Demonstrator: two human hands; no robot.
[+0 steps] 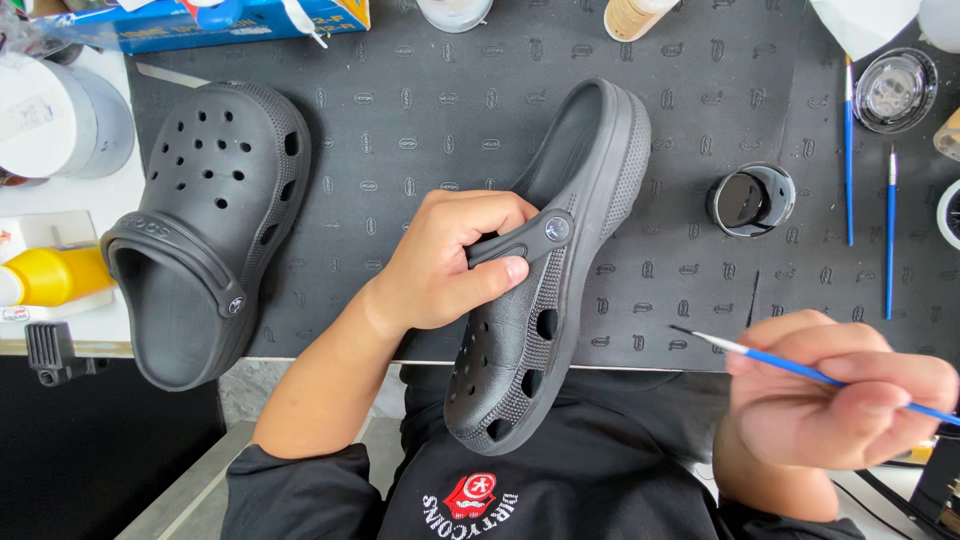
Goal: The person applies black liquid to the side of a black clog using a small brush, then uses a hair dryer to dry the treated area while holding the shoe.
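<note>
Closest to the lens, a dark sleeve and shirt front (560,490) fill the bottom edge. Going from the left: a yellow bottle (55,275) lies on its side on the white surface beside the mat, with a small black clamp (50,352) below it. One black clog (200,225) rests on the dark patterned mat (400,130), sole down, its toe pointing away and its heel strap folded forward over the opening; round holes dot the top. The left hand (450,265) is closed around the strap of the second black clog (545,270), thumb pressed over the strap near its rivet. This held clog is tipped on its side above the mat's near edge, toe toward the person, showing the ridged sole rim and oval side vents. That makes two clogs, matching in colour and matte finish. Further right sits one small round black pot (750,200). Two blue-handled brushes (868,175) lie on the mat, well apart from the clog. The right hand (835,405) pinches a third blue-handled brush (760,357), fingers curled shut on the handle, its fine dark tip pointing left toward the held clog without touching it.
</note>
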